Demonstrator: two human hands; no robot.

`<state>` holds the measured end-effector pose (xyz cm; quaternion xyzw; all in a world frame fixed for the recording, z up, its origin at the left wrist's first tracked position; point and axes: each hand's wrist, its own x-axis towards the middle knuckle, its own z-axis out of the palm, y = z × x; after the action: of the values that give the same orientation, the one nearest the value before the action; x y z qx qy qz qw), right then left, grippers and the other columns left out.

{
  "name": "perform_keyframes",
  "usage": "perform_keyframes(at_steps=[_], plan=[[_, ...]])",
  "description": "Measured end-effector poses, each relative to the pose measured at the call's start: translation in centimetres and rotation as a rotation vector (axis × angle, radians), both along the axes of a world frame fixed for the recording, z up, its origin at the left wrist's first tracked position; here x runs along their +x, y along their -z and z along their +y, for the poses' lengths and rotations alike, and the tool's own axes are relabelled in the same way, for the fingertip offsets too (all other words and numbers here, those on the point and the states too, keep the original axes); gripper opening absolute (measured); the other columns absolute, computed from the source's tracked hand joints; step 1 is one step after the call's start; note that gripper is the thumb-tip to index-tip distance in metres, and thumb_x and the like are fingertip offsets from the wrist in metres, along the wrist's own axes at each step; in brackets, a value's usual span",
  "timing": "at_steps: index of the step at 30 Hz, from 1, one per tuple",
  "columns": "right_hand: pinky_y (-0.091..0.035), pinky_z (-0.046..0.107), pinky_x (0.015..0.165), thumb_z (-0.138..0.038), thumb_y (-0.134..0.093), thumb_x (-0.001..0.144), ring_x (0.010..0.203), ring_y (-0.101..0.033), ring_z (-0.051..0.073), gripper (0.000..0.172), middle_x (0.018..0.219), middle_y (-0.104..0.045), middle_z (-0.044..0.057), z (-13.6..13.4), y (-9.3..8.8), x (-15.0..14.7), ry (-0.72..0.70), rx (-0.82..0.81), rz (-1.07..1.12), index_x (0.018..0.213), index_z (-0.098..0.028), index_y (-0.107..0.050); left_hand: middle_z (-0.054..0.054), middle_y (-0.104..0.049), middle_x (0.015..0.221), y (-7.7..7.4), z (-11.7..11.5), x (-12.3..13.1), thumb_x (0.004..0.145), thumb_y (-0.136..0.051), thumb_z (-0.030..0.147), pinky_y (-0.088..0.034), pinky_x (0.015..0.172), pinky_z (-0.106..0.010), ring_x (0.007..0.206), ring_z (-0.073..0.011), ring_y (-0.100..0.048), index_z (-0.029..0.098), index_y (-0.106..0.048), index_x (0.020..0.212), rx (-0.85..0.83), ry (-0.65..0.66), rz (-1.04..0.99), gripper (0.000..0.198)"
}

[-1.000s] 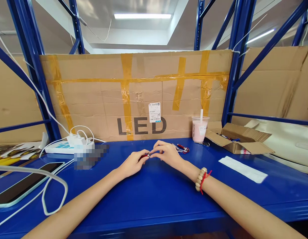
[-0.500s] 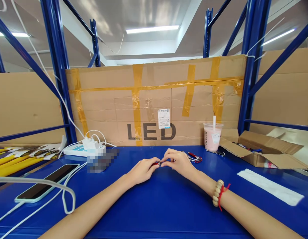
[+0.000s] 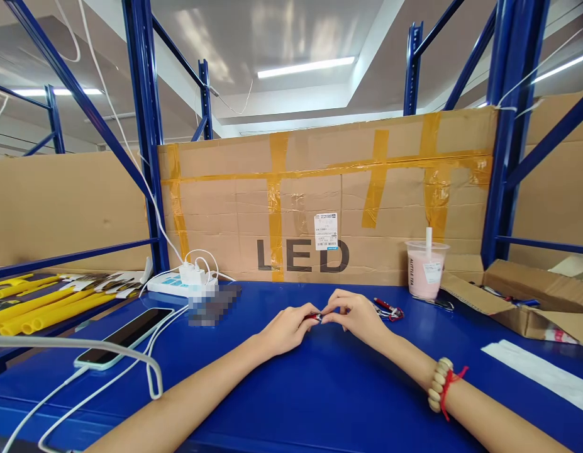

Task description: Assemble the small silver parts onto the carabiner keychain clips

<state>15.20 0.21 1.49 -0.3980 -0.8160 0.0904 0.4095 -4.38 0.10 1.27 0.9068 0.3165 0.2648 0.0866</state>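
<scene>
Blue shelving frames a blue worktop, closed at the back by a taped cardboard wall marked LED. At mid-table the left hand and right hand meet, the fingertips of both pinched on a small red piece held just above the surface. Bare worktop lies between the forearms and toward the near edge. A phone and white cable crowd the left side. Loose red parts, a pink drink cup and an open cardboard box sit to the right.
</scene>
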Motion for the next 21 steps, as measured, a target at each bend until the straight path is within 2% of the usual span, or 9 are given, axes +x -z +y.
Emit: perform_keyframes(at_steps=[5,11,15,21], plan=[[-0.039,0.022,0.044,-0.038,-0.068,0.069,0.04,-0.049,0.004,0.018,0.076,-0.059,-0.001,0.25,0.2,0.08,-0.023,-0.069,0.052,0.068,-0.02,-0.07,0.0,-0.062,0.08,0.18,0.03,0.05,0.09,-0.035,0.023,-0.043,0.066,-0.022,0.072,-0.0131,-0.059,0.02,-0.051,0.096,-0.03,0.045,-0.048,0.017],[-0.039,0.022,0.039,-0.04,-0.071,0.064,0.039,-0.048,0.005,0.022,0.075,-0.059,0.001,0.24,0.49,-0.19,-0.042,-0.181,0.159,0.066,-0.018,-0.07,0.001,-0.059,0.073,0.71,0.06,0.22,0.089,-0.037,0.023,-0.043,0.065,-0.022,0.07,-0.0124,-0.057,0.02,-0.042,0.081,-0.115,0.056,-0.15,0.01],[-0.038,0.022,0.037,-0.047,-0.072,0.06,0.037,-0.047,0.004,0.031,0.072,-0.057,0.001,-0.12,0.34,-0.65,-0.052,-0.225,0.229,0.065,-0.016,-0.069,0.002,-0.058,0.073,0.84,-0.2,0.35,0.088,-0.038,0.023,-0.042,0.064,-0.022,0.068,-0.0118,-0.056,0.02,-0.039,0.078,-0.119,0.063,-0.202,0.011],[-0.037,0.021,0.036,-0.049,-0.072,0.059,0.035,-0.046,0.004,0.034,0.068,-0.054,0.0,-0.51,0.23,-0.89,-0.062,-0.238,0.255,0.062,-0.015,-0.068,0.001,-0.06,0.075,0.93,-0.34,0.43,0.087,-0.04,0.022,-0.042,0.064,-0.022,0.069,-0.0122,-0.056,0.02,-0.038,0.076,-0.093,0.065,-0.229,0.011]])
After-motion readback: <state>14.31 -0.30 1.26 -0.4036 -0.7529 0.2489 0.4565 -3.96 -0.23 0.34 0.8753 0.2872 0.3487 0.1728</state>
